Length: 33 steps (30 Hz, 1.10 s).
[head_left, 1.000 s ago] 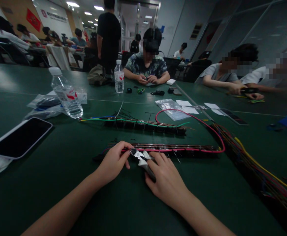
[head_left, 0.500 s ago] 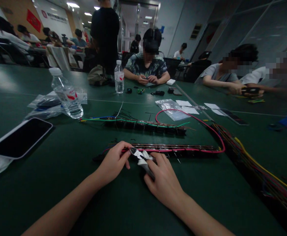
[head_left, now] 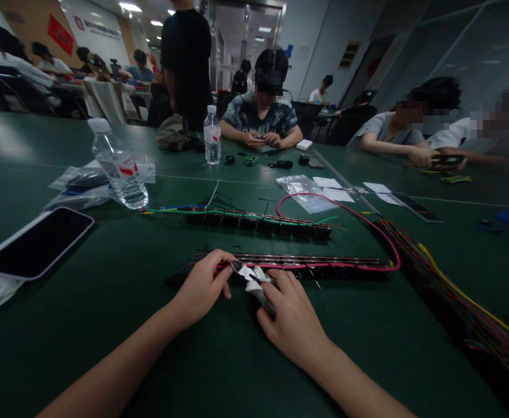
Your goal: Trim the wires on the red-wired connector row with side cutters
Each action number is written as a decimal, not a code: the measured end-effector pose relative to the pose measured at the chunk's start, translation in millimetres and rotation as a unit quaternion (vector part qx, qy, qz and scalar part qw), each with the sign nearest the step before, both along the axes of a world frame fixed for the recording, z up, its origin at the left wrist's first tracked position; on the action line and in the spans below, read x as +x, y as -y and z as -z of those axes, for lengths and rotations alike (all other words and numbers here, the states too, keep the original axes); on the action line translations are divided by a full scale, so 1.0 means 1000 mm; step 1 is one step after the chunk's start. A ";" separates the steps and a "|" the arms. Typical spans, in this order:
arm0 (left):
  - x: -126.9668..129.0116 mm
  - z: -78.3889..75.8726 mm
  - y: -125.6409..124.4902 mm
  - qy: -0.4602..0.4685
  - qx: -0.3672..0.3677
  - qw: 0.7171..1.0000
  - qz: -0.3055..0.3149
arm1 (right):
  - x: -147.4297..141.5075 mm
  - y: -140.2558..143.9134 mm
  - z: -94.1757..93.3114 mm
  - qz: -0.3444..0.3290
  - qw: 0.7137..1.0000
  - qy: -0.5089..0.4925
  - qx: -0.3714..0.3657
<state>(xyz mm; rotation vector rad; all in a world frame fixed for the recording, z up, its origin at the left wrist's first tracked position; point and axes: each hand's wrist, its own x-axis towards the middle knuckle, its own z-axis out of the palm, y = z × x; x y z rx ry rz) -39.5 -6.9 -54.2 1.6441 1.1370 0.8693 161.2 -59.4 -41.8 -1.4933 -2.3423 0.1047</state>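
Observation:
My right hand (head_left: pixel 293 319) is wrapped round the pale handles of a pair of diagonal cutters (head_left: pixel 246 275), whose dark jaws point up and left. Thumb and fingers of my left hand (head_left: pixel 204 287) are pinched together at the jaw tips; what they hold is hidden. Both hands are at the near side of a long black strip (head_left: pixel 341 267) with bare metal rods and a red wire (head_left: pixel 298 266) along it. Short thin white ends stick out from the strip's near side. Behind it lies a second such strip (head_left: pixel 258 223) with a green wire.
A thick wire bundle (head_left: pixel 459 296) runs down the right side. To the left are a phone (head_left: pixel 40 244), a tilted water bottle (head_left: pixel 121 168) and plastic bags (head_left: pixel 78 188). Further back stand another bottle (head_left: pixel 212 136) and a clear bag (head_left: pixel 307 194). A person (head_left: pixel 261 119) sits opposite.
Both hands and the cutters hold almost the same place. The whole view has shifted very slightly.

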 end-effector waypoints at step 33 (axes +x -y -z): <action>0.000 -0.002 0.001 -0.008 0.007 1.000 -0.003 | 0.000 0.000 -0.004 0.003 1.000 0.020 0.004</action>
